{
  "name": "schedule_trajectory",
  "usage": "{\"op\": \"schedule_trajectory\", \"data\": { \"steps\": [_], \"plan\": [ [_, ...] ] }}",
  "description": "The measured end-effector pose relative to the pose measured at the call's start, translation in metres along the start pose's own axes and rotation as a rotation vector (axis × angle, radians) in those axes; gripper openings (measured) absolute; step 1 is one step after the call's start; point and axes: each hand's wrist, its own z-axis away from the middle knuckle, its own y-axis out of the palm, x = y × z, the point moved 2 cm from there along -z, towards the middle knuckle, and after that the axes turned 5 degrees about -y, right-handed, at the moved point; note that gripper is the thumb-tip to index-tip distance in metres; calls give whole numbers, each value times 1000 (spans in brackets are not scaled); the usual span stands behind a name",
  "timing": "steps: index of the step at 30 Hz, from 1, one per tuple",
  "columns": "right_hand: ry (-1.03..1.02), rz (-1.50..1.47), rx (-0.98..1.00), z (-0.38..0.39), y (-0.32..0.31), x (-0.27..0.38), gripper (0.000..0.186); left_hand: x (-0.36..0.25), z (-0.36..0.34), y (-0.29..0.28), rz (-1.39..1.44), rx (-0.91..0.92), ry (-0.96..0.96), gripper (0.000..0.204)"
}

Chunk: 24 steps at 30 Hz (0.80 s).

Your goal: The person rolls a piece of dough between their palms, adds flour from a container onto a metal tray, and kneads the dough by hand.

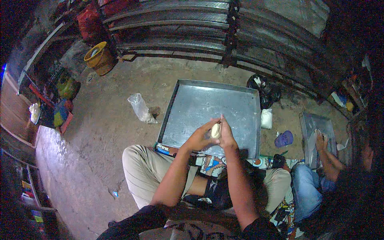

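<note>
A small, smooth, pale oval lump that looks like dough (216,130) sits between my two palms. My left hand (200,137) curves round it from the left, thumb below and fingers above. From the other side my right hand (227,135) presses against it, fingers together and pointing away from me. Both hands are above the near part of a large shallow metal tray (192,104), whose grey bottom carries a few whitish specks. The underside of the lump is hidden by my palms.
A clear plastic bag (141,109) lies left of the tray. On its right are a black bag (270,94), a white packet (266,119) and a purple item (283,139). A co-worker's hands (321,141) are over another tray (316,120). A yellow bucket (99,60) stands by the racks (172,26).
</note>
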Motion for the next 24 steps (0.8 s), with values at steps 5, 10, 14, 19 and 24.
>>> {"op": "schedule_trajectory", "data": {
  "steps": [5,10,14,19,24],
  "plan": [
    [-9,-15,71,2,5,7,64,-1,3,6,15,-189,-129,57],
    [50,-57,192,13,25,7,64,24,3,20,305,-474,-290,32],
    [-25,89,424,21,40,-4,49,45,3,9,868,-673,-445,30],
    [-327,599,390,29,51,4,44,44,2,-1,1039,-619,-465,39],
    [-358,726,232,32,43,10,37,36,-3,-3,693,-479,-272,46]
  ]
}}
